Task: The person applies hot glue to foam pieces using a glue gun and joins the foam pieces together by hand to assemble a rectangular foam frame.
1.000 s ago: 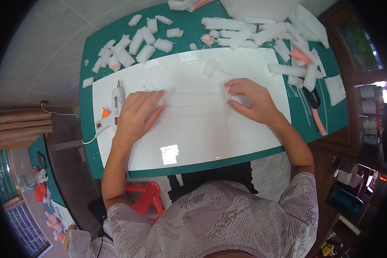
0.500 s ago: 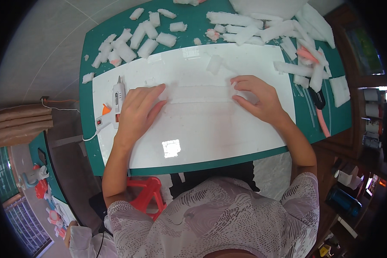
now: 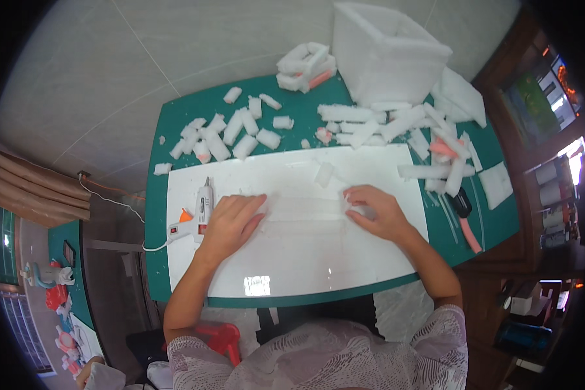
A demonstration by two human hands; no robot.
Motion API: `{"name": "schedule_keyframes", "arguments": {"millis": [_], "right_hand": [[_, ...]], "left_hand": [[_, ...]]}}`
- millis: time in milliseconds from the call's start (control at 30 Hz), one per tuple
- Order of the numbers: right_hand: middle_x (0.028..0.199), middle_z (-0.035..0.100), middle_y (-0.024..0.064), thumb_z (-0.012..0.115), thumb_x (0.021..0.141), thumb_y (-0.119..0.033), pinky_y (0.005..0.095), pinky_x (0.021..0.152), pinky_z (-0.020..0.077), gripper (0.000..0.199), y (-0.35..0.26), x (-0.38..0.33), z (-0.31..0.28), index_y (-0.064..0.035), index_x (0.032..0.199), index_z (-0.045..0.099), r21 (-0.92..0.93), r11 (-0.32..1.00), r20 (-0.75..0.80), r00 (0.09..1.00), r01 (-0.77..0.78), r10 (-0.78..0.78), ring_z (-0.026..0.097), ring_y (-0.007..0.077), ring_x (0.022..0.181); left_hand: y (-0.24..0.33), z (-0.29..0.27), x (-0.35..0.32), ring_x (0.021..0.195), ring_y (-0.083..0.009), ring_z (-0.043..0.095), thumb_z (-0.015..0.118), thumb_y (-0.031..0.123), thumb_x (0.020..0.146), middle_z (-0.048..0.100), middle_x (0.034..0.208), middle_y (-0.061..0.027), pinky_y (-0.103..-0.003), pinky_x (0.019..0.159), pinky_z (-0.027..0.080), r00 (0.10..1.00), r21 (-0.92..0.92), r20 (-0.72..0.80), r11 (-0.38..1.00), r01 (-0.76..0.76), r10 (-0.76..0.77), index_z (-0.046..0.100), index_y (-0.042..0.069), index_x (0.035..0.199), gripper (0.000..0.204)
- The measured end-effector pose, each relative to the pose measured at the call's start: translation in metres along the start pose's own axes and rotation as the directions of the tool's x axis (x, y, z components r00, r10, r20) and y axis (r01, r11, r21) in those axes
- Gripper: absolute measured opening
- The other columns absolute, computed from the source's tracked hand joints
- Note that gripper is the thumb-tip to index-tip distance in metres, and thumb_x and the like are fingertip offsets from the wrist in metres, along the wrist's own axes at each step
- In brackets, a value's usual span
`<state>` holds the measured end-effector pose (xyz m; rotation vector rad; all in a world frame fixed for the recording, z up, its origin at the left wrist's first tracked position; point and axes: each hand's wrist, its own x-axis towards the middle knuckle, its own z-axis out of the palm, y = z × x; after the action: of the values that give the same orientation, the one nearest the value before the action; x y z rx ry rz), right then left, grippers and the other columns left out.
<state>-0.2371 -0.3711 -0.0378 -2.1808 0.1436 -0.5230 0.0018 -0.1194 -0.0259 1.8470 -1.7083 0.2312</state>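
Note:
A long white foam strip lies across the white sheet on the green table. My left hand lies flat on the strip's left end, fingers spread. My right hand presses on its right end, fingers curled over the foam. A white glue gun with an orange tip lies just left of my left hand. A small foam piece rests on the sheet above the strip.
Several short white foam blocks are scattered at the table's far left. Longer foam strips and a white foam box stand far right. A knife with a pink handle lies at the right. A red stool is below the table.
The view has shifted so the table sits lower in the picture and the foam box shows. Both hands stay pressed on the strip's ends, hardly moved.

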Motion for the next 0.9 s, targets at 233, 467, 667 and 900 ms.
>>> {"name": "schedule_keyframes", "arguments": {"millis": [233, 467, 667, 900], "right_hand": [[0.115, 0.068, 0.0149, 0.075, 0.083, 0.001, 0.0315, 0.086, 0.0576, 0.026, -0.002, -0.002, -0.002, -0.0005, 0.106, 0.064, -0.023, 0.997, -0.021, 0.997, 0.072, -0.072, 0.069, 0.0267, 0.102], [0.112, 0.070, 0.0137, 0.077, 0.080, 0.001, 0.0330, 0.088, 0.0561, 0.025, -0.001, 0.006, -0.006, -0.0018, 0.100, 0.063, -0.130, 0.983, -0.049, 0.989, 0.129, -0.136, 0.069, 0.0291, 0.103], [0.114, 0.069, 0.0128, 0.077, 0.079, 0.002, 0.0332, 0.087, 0.0564, 0.027, 0.001, 0.008, -0.001, -0.0031, 0.101, 0.063, -0.124, 0.987, -0.023, 0.994, 0.104, -0.107, 0.069, 0.0288, 0.102], [0.116, 0.069, 0.0119, 0.077, 0.079, 0.003, 0.0322, 0.087, 0.0561, 0.027, -0.001, 0.004, 0.000, -0.0032, 0.101, 0.063, -0.131, 0.988, -0.010, 0.996, 0.084, -0.087, 0.068, 0.0285, 0.105]], "left_hand": [[-0.002, -0.001, 0.000, 0.091, -0.0275, 0.062, 0.078, 0.005, 0.078, 0.069, 0.102, -0.0092, -0.038, 0.078, 0.048, 1.000, -0.002, -0.007, 1.000, -0.016, 0.016, 0.066, 0.004, 0.118, 0.042], [-0.005, -0.002, 0.007, 0.090, -0.0277, 0.063, 0.079, 0.004, 0.077, 0.069, 0.103, -0.0102, -0.038, 0.078, 0.049, 1.000, 0.000, -0.012, 1.000, -0.028, 0.028, 0.066, 0.003, 0.118, 0.043], [-0.006, 0.002, 0.004, 0.094, -0.0281, 0.065, 0.079, 0.002, 0.076, 0.069, 0.107, -0.0108, -0.037, 0.081, 0.050, 1.000, -0.014, -0.007, 1.000, 0.006, -0.006, 0.067, 0.003, 0.117, 0.043], [-0.005, 0.003, 0.003, 0.094, -0.0275, 0.065, 0.078, 0.000, 0.078, 0.070, 0.108, -0.0111, -0.036, 0.081, 0.050, 1.000, 0.003, -0.014, 1.000, 0.016, -0.016, 0.066, 0.003, 0.120, 0.044]]}}
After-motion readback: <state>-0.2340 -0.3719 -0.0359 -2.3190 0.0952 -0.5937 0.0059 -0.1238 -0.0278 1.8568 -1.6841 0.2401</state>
